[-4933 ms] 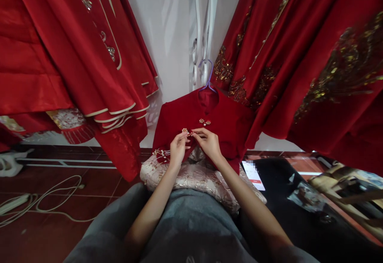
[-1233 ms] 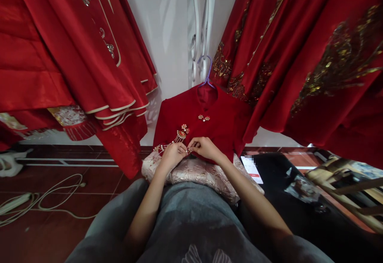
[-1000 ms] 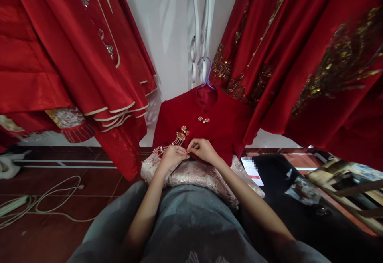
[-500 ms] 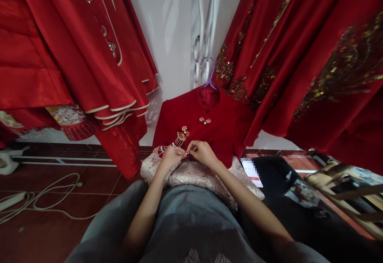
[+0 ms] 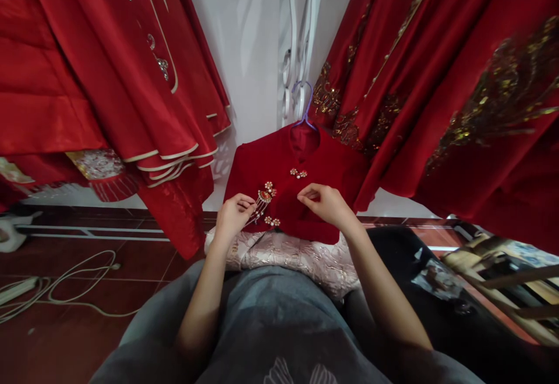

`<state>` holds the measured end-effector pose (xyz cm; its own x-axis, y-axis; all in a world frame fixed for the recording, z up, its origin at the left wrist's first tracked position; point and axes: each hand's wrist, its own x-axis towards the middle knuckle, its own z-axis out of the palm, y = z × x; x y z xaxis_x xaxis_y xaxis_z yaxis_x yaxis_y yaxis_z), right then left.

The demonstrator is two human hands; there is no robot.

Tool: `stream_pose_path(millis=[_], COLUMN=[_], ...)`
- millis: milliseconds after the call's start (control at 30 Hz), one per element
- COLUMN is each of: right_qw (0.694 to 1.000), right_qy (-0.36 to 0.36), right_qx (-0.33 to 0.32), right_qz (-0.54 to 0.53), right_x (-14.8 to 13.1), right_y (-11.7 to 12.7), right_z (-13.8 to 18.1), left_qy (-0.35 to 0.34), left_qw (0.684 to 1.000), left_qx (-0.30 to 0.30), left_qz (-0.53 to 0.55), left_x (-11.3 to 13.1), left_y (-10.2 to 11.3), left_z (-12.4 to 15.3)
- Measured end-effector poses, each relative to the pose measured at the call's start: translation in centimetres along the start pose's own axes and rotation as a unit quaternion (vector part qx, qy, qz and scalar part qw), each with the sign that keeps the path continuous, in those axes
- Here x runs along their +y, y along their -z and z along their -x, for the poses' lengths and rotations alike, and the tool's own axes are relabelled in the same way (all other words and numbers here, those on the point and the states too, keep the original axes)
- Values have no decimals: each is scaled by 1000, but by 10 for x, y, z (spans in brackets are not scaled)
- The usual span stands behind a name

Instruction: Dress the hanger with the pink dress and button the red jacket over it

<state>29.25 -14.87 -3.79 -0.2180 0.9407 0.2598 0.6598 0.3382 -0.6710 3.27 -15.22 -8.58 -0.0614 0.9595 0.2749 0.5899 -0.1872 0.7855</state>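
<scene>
Velvet-soft red jacket [image 5: 323,162] hangs limp on a purple hanger [image 5: 303,104], its hem resting on the pale embroidered skirt [image 5: 297,256] across the person's lap. The left hand [image 5: 231,218] pinches the dangling strands of the beaded tassel clasp [image 5: 264,197]. The right hand [image 5: 325,203] is curled, fingertips together on the cloth; whether it nips a fold I cannot tell. The jacket looks light and floppy, best held by the cloth beside the clasp (the beaded strands seem fragile and likely to snag).
</scene>
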Motion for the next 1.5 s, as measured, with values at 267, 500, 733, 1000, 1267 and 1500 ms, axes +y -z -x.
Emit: stream_pose_path(millis=[267, 500, 733, 1000, 1267, 1500], right_qw=[981, 982, 982, 971, 945, 936], right_qy=[-5, -23, -17, -22, -39, 3], right_qx=[-192, -188, -181, -226, -293, -321], right_qz=[-12, 11, -45, -80, -137, -142], right_x=[3, 18, 23, 21, 34, 28], right_y=[-43, -73, -77, -59, -9, 22], right_z=[3, -10, -11, -11, -11, -4], left_qy=[11, -51, -43, -42, -59, -168], left_qw=[989, 987, 990, 994, 992, 968], left_qx=[-130, -121, -126, -100, 67, 139], left_qz=[-64, -88, -48, 17, -89, -123], left_x=[11, 2, 3, 8, 15, 29], left_y=[-30, -38, -41, -38, -28, -28], left_z=[15, 14, 14, 9, -27, -24])
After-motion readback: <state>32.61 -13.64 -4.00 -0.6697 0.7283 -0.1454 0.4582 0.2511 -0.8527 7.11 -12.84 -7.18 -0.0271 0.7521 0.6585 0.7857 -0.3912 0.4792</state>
